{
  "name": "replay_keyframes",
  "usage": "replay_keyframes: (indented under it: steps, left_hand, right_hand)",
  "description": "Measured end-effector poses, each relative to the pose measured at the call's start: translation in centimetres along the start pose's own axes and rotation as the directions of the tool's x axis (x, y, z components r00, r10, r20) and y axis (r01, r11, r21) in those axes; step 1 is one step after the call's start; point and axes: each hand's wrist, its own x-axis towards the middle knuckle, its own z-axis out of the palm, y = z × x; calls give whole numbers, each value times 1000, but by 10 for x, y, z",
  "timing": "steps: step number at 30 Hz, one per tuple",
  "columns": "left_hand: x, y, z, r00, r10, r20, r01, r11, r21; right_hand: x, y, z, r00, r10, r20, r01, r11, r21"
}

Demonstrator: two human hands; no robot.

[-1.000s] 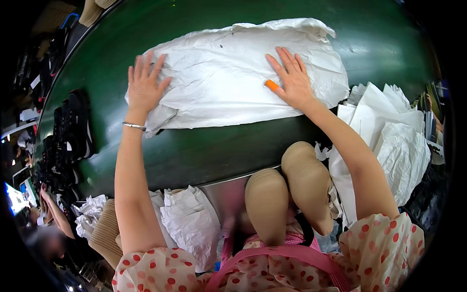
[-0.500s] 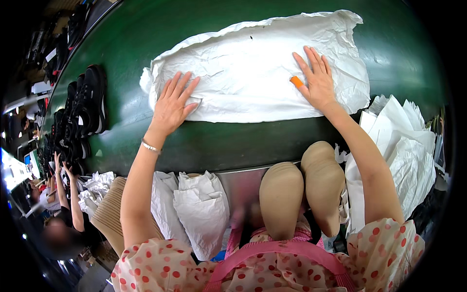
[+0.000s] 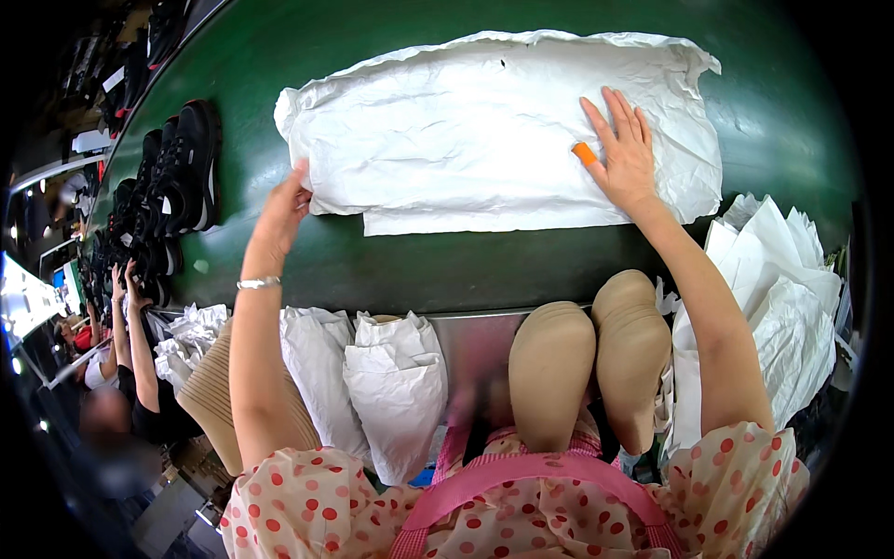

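A wide sheet of crumpled white paper (image 3: 466, 140) lies on the green table, with a fold along its near edge. My right hand (image 3: 626, 163) rests flat on its right part, fingers spread, an orange cover on the thumb. At the sheet's left end, my left hand (image 3: 282, 212) has its fingers curled at the near corner and pinches the paper's edge. Part of those fingers is hidden. Below the table edge stand two white paper-wrapped bundles (image 3: 396, 396) and two smooth beige rounded forms (image 3: 551, 373).
A row of black shoes (image 3: 191, 168) stands on the green table (image 3: 251, 56) at the left. More crumpled white paper (image 3: 773, 279) is piled at the right. A ribbed beige form (image 3: 209, 396) sits beside my left forearm. Another person's hands (image 3: 128, 284) are at the far left.
My left hand has slid left off the sheet's face to its left edge, and the fingers have curled. The near left corner has shifted. My right hand stays flat on the paper.
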Motion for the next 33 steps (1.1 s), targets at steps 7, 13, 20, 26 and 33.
replay_keyframes:
  steps: [7, 13, 20, 26, 33]
  left_hand:
    - [-52, 2, 16, 869, 289, 402, -23, 835, -550]
    - [-24, -30, -26, 921, 367, 128, -214, 754, -622]
    - [-57, -57, -57, 952, -33, -303, 58, 996, 73]
    - [-76, -59, -65, 978, -78, -194, 189, 721, 667]
    - [-68, -15, -40, 614, 786, -69, -314, 323, 893]
  right_hand:
    - [2, -2, 2, 1000, -5, -9, 5, 1000, -19]
    - [3, -10, 3, 999, -37, 9, 38, 999, -36]
    - [4, -22, -1, 998, -58, -26, 57, 997, -42]
    - [7, -25, -1, 997, -73, -36, 72, 997, -4]
    - [10, -26, -1, 997, -68, -29, 68, 998, -5]
